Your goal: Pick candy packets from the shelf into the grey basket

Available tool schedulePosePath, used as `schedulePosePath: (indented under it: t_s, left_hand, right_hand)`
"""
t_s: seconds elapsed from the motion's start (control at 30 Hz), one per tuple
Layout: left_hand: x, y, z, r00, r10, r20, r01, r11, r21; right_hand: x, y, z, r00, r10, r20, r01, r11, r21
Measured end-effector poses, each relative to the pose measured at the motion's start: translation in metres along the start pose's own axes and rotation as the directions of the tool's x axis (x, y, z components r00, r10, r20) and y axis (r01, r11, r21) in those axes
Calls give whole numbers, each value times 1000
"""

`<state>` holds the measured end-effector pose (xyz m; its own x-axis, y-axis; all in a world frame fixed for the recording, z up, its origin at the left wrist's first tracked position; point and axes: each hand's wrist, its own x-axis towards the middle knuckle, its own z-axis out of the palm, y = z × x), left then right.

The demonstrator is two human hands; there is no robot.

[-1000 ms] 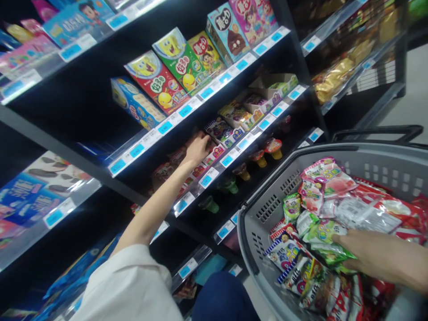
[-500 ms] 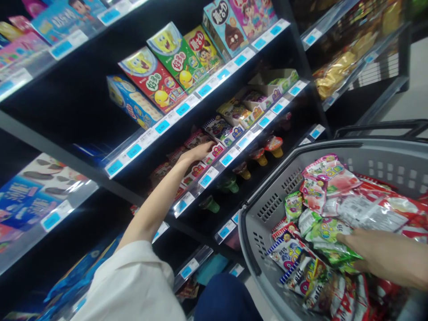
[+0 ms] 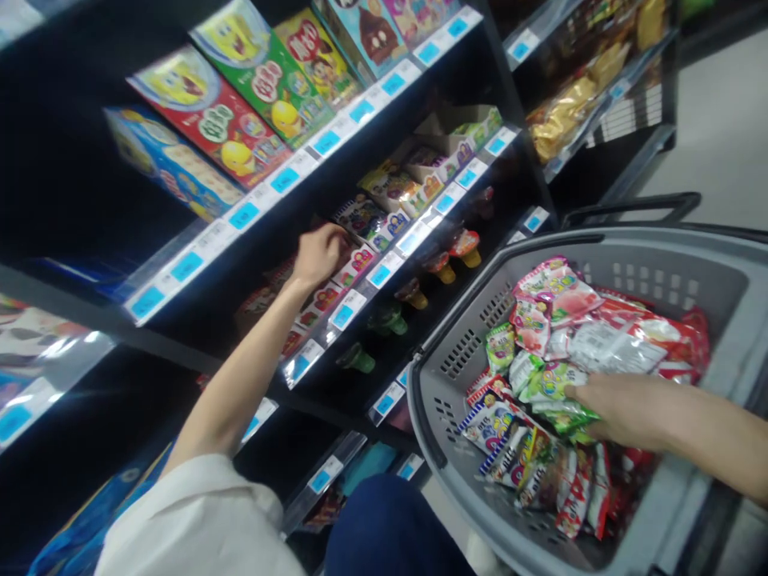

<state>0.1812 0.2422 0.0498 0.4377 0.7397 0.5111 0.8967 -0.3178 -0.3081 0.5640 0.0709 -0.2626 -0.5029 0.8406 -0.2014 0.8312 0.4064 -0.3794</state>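
Already in basket [image 3: 729,272], right: heaped packets [image 3: 600,344].
Shelf [image 3: 365,284], left: boxed packets [image 3: 393,188] remained.
Left hand [image 3: 320,254]: curled at pink box [image 3: 354,270], hold unclear.
Right hand [image 3: 624,408]: touched green packet [image 3: 555,380], hold unclear.

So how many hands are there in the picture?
2: the left hand at the small open display boxes, and the right hand inside the basket, at a green packet. No others show.
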Motion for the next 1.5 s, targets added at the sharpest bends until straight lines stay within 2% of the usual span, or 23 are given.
schedulePosePath:
  t_s: [0.03,0.07,0.1,0.13,0.17,0.2,0.27,0.33,0.37,0.4,0.47,0.57,0.67,0.73,0.8,0.97,1.1,1.17,1.27,1.37,1.5]
  left_hand:
    - [-7,7,-1,987,27,-160,-26,1000,10]
    - [-15,16,-1,949,82,-304,-74,996,39]
    - [-24,28,0,897,170,-408,-145,985,90]
    - [-34,43,1,841,278,-464,-234,960,152]
    - [-45,60,2,798,401,-451,-339,916,214]
    - [-57,78,5,755,529,-387,-460,848,263]
    - [-76,118,12,657,732,-179,-692,681,239]
    - [-89,158,23,572,820,14,-818,569,86]
    - [-92,177,31,544,835,80,-838,545,9]
    - [-94,194,41,534,834,138,-837,545,-57]
    - [-91,223,68,547,799,252,-788,592,-168]
    - [-80,251,120,578,690,436,-648,713,-268]
    - [-75,262,172,584,511,631,-509,836,-205]
    - [-78,263,196,589,427,686,-445,880,-165]
    - [-83,262,209,592,404,698,-406,897,-175]
    - [-87,259,219,531,401,746,-319,911,-263]
    - [-85,259,225,430,410,804,-194,912,-361]
    - [-88,260,230,409,432,804,-205,902,-380]
    - [-92,258,238,461,504,731,-271,864,-425]
    - [-90,250,239,531,614,583,-308,782,-542]
    - [-81,237,227,659,612,437,-234,719,-655]
  right_hand:
    - [1,0,1,1000,2,19,-1,1000,-20]
    - [0,-1,-1,998,4,59,-1,999,-40]
    - [-1,-3,-5,995,6,104,1,998,-64]
    - [-4,-7,-11,990,11,138,1,997,-82]
    - [-7,-11,-18,985,11,170,7,995,-102]
    - [-11,-16,-26,979,14,204,12,992,-124]
    - [-17,-26,-40,964,13,265,28,988,-152]
    - [-21,-33,-49,947,36,319,24,983,-183]
    - [-21,-34,-51,939,43,342,26,980,-195]
    - [-20,-34,-51,930,49,365,29,979,-203]
    - [-17,-32,-48,916,43,399,44,977,-207]
    - [-13,-28,-42,903,43,427,56,975,-215]
    - [-14,-30,-43,904,57,424,50,970,-238]
    - [-16,-34,-45,901,66,428,39,972,-231]
    - [-17,-39,-48,895,75,439,26,975,-219]
    - [-17,-37,-43,912,42,408,45,978,-202]
    - [-17,-21,-28,942,-49,333,119,974,-195]
    - [-18,-12,-21,952,-79,295,140,971,-192]
    - [-21,-3,-13,968,-116,221,151,977,-150]
    - [-25,1,-8,978,-127,167,140,987,-72]
    - [-27,4,-5,986,-119,117,122,992,-17]
